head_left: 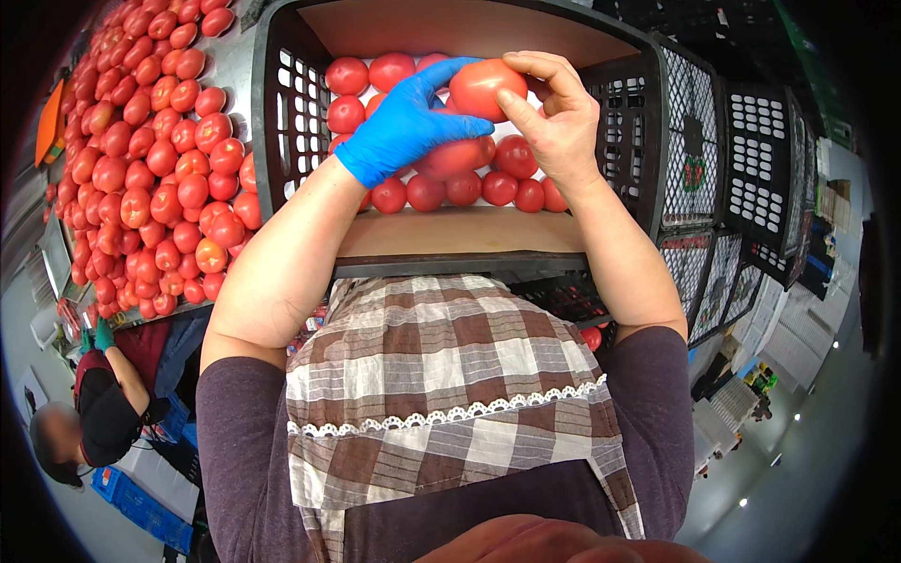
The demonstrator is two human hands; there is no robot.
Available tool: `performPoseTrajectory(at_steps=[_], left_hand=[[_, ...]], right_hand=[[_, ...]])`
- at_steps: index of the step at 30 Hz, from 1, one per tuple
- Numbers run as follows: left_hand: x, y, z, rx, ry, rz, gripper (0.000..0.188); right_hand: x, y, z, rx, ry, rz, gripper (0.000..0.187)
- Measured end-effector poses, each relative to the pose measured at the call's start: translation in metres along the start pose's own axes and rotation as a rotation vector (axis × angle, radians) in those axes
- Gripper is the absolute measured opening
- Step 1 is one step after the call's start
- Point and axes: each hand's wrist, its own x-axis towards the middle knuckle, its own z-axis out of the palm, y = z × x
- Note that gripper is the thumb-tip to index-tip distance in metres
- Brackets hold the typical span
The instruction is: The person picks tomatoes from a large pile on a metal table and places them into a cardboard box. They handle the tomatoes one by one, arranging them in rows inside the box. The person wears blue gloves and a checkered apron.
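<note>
Over the black crate (460,266), my right hand (563,113) is bare and grips a large red tomato (486,88) between thumb and fingers. My left hand (405,127), in a blue glove, is spread at the tomato's left side, thumb and forefinger wide apart. I cannot tell whether its fingertips press on the tomato. Another tomato (455,159) shows just under the left thumb and looks a little raised. Beneath both hands, several tomatoes (425,192) lie on the crate's bottom; the hands hide the middle ones. Brown cardboard (460,233) lines the crate's near and far walls.
A big heap of tomatoes (141,178) covers the metal table (241,70) on the left. Stacked black crates (693,122) stand on the right. At the lower left, a person in dark clothes (108,399) with green gloves stands by the table, near a blue crate (141,507).
</note>
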Motion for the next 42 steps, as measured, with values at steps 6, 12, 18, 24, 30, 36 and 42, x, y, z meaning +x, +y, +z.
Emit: performPoseTrajectory(at_steps=[6,12,18,24,30,36,42], left_hand=[[-0.002,0.001,0.002,-0.173,-0.088,-0.078,0.061],[-0.001,-0.003,0.001,-0.206,-0.090,-0.094,0.056],[0.003,-0.007,-0.007,-0.200,0.002,-0.254,0.051],[0.006,-0.007,-0.014,-0.417,0.193,-0.240,0.039],[0.010,-0.011,-0.021,-0.598,0.263,-0.195,0.041],[0.013,-0.016,-0.026,-0.837,0.378,-0.196,0.040],[0.016,-0.025,-0.027,-0.827,0.319,-0.160,0.039]], right_hand=[[0.001,0.014,-0.006,0.362,0.030,0.357,0.020],[0.004,0.011,-0.009,0.219,-0.272,0.185,0.065],[0.000,0.024,-0.023,-0.390,-0.350,0.207,0.071],[0.007,0.110,-0.045,-0.880,-0.474,0.623,0.069],[0.005,0.158,-0.063,-1.075,-0.183,0.501,0.051],[0.011,0.155,-0.068,-1.340,-0.349,0.715,0.056],[0.018,0.145,-0.066,-1.351,-0.328,0.745,0.074]])
